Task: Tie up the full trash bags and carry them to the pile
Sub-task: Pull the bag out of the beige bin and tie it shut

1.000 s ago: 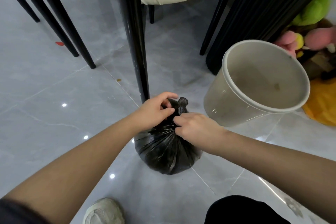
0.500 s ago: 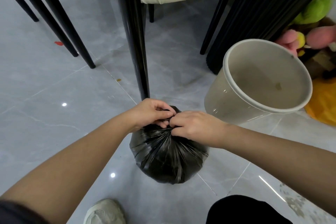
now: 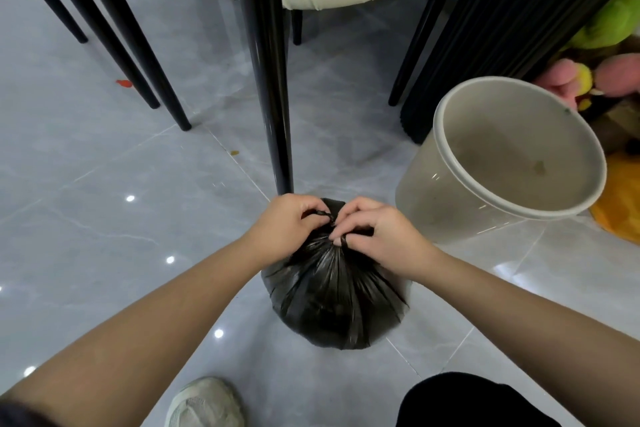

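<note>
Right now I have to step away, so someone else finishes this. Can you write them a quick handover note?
Left hand: pinching one strand of the black trash bag neck.
Right hand: pinching the other strand at the knot.
Bag: on the tile floor beside the emptied bin, in front of a chair leg.
Done: bag out of bin, neck gathered.
Left: tighten the knot, carry it to the pile, which is out of view.

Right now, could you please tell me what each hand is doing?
Left hand: closed on the black trash bag neck.
Right hand: closed on the same neck.
</note>
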Tool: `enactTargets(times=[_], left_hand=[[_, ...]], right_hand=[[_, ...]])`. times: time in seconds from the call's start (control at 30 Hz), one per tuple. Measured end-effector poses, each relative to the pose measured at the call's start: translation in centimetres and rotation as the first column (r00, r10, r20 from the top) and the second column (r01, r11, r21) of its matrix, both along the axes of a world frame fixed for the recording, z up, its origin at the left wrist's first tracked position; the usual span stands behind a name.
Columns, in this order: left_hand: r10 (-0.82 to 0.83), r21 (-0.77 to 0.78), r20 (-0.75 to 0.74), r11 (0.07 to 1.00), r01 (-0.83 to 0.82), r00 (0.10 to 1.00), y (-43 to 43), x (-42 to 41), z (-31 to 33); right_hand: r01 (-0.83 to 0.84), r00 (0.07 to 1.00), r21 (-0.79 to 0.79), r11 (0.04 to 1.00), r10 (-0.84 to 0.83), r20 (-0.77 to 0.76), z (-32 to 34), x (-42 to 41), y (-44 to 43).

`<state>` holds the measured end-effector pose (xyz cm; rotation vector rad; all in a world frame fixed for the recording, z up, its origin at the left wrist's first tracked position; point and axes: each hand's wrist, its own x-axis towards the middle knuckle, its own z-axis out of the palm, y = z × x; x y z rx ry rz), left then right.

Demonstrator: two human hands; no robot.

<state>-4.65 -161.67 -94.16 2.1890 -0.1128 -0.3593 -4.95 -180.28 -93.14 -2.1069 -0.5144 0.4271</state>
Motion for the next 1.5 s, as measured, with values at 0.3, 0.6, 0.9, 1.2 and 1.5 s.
enactTargets(times=[0.3,0.6,0.9,1.2,1.5], left_hand=[[0.218,-0.047,-0.038,0.974,-0.22,0.975,-1.0,-0.5,0.9],[0.18,-0.215,-0.61,0.9,-0.38,0.772,-0.1,1.8,3.3],[0.199,-0.384,-0.332,0.864,-0.325,0.922,-0.9,0.6,3.9],[0.172,-0.004,0.396,0.983,-0.185,0.902,-2.1,-2.8,1.5],[0.196,0.01,0.37,0.976,-0.215,0.908,-3.0,-2.4,1.1]], right_hand=[[0.519,0.844,0.238,0.821,-0.45,-0.292,-0.9,-1.3,2.4],[0.443,0.889,0.215,0.871,-0.457,0.02,-0.3,-1.5,3.5],[0.527,0.847,0.361,0.769,-0.509,-0.152,-0.3,-0.9,3.2],[0.637,0.771,0.312,0.705,-0.591,-0.239,0.3,-1.1,3.1],[0.69,0.722,0.286,0.665,-0.603,-0.34,0.2,-1.2,3.0]])
